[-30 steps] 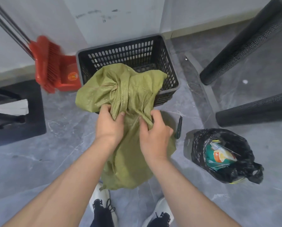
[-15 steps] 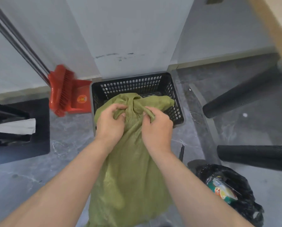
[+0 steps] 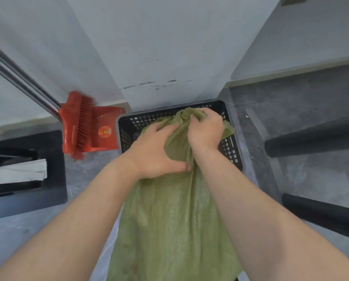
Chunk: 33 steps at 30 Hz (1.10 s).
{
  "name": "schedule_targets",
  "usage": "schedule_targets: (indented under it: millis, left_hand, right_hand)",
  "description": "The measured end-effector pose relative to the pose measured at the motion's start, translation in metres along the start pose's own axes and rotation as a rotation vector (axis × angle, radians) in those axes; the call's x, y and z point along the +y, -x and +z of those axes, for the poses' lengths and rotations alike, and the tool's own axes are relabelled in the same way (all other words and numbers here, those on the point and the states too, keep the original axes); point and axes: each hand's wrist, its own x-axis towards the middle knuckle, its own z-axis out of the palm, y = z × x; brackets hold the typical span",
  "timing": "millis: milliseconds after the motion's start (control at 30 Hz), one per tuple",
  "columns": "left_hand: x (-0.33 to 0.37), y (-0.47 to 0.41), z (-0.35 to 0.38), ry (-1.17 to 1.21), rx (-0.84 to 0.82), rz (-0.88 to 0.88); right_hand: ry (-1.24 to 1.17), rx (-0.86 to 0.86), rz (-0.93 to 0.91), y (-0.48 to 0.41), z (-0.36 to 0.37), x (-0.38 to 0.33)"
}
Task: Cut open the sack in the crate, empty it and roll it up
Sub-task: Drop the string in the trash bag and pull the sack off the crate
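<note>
A green woven sack [image 3: 173, 220] hangs limp from both my hands, its lower part falling toward the bottom of the view. My left hand [image 3: 155, 153] grips bunched fabric near the sack's top. Just beyond it, my right hand [image 3: 205, 131] clutches the gathered top end. Both hands are over the black slatted plastic crate [image 3: 229, 148], which stands on the floor against the wall. The sack and my hands hide most of the crate's inside.
A red broom and dustpan [image 3: 86, 128] with metal handles lean left of the crate. A black stand holding white sheets [image 3: 21, 171] sits at far left. Two black mesh-covered legs [image 3: 315, 136] cross the grey floor on the right.
Both hands have raised the sack and worked along it toward its top end, now gripping farther over the crate. The view tilted up; the black rubbish bag and the tool on the floor are out of view.
</note>
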Motion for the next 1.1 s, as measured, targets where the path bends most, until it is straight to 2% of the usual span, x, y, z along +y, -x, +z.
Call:
schedule_targets:
  millis: [100,167,433,500,567,700,767,833,1000,1100]
  left_hand:
    - [-0.001,0.003,0.005,-0.241,-0.16,-0.17]
    - [-0.004,0.0,0.01,-0.286,-0.191,-0.257]
    - [-0.002,-0.034,0.032,0.032,0.084,-0.563]
    - [0.002,-0.036,0.029,0.036,0.062,-0.525]
    - [0.006,-0.031,0.017,0.015,-0.03,-0.369]
    - [0.022,-0.006,-0.016,0.208,-0.376,-0.1]
    - [0.022,0.0,-0.016,0.078,-0.513,-0.094]
    - [0.017,-0.003,-0.006,-0.099,-0.457,-0.116]
    - [-0.001,-0.024,0.008,-0.163,-0.017,-0.175]
    - [-0.005,-0.024,0.0,-0.083,0.013,-0.105]
  right_hand:
    - [-0.025,-0.01,0.029,-0.015,0.015,-0.001]
    - [-0.069,-0.028,0.034,-0.024,0.023,-0.001]
    - [-0.237,-0.072,0.068,-0.071,0.032,0.001]
    - [-0.26,-0.068,0.107,-0.083,0.035,0.002]
    - [-0.264,-0.06,0.166,-0.092,0.038,0.003]
    - [-0.26,-0.095,0.2,-0.099,0.042,0.004]
    - [-0.263,-0.126,0.201,-0.1,0.042,0.004]
    - [-0.307,-0.171,0.211,-0.101,0.041,0.003]
    - [-0.302,-0.301,0.217,-0.105,0.037,0.002]
    - [-0.338,-0.313,0.244,-0.109,0.037,0.002]
